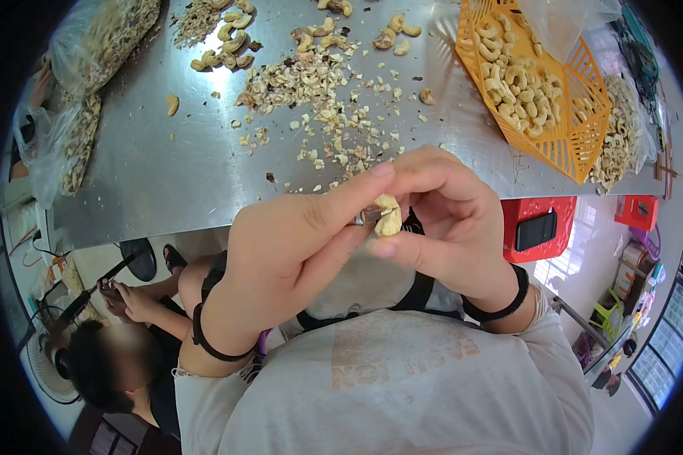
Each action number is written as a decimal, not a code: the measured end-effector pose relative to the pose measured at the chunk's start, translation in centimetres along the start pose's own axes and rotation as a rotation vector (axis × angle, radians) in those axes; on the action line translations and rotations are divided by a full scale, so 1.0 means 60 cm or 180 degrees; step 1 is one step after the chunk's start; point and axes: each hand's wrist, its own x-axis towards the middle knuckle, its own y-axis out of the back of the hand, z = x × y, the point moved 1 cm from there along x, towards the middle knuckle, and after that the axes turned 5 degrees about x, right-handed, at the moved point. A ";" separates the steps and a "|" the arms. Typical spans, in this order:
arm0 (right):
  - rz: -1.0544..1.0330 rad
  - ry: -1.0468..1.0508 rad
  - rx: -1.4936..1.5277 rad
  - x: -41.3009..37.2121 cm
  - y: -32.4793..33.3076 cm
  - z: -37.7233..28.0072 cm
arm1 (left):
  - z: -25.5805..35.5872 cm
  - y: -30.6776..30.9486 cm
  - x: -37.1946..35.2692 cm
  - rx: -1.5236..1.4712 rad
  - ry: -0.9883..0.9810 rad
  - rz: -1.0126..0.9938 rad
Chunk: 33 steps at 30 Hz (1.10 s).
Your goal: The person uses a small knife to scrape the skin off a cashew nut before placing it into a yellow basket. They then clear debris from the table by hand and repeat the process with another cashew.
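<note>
While a pale cashew kernel [388, 216] is pinched between the thumb and fingers of the right hand [451, 224] at the centre of the frame, a small metal blade [366, 218] is gripped by the pressed-together thumb and forefinger of the left hand [288, 246] and is held against the kernel. Above the hands, a bare steel table [167, 167] is strewn with broken cashew scraps [319, 83], and an orange plastic basket [580, 148] of whole cashews is seen at the upper right.
</note>
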 end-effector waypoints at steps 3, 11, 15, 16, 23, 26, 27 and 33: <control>0.0126 0.0038 -0.0025 -0.001 -0.002 0.004 | 0.002 -0.003 0.001 0.0220 -0.0145 0.0144; 0.0311 -0.0220 0.0200 -0.002 -0.001 0.010 | 0.008 0.006 -0.005 -0.0972 0.1008 -0.0119; 0.0208 -0.0177 -0.0065 0.000 0.002 0.007 | 0.010 0.007 -0.006 -0.0877 0.0948 -0.0190; 0.0232 -0.0215 -0.0052 -0.001 0.002 0.008 | 0.011 0.007 -0.006 -0.0827 0.0967 -0.0224; 0.0312 -0.0485 0.0013 -0.002 -0.002 0.009 | 0.006 0.001 -0.004 -0.0656 0.0781 -0.0242; 0.0360 -0.0502 -0.0065 -0.003 -0.002 0.010 | 0.003 -0.004 -0.004 -0.0496 0.0631 -0.0244; 0.0358 -0.0503 -0.0066 -0.002 -0.002 0.008 | 0.002 -0.006 -0.003 -0.0311 0.0486 -0.0140; 0.0321 -0.0366 -0.0520 -0.001 -0.003 0.004 | -0.001 -0.007 -0.003 0.0322 0.0203 -0.0010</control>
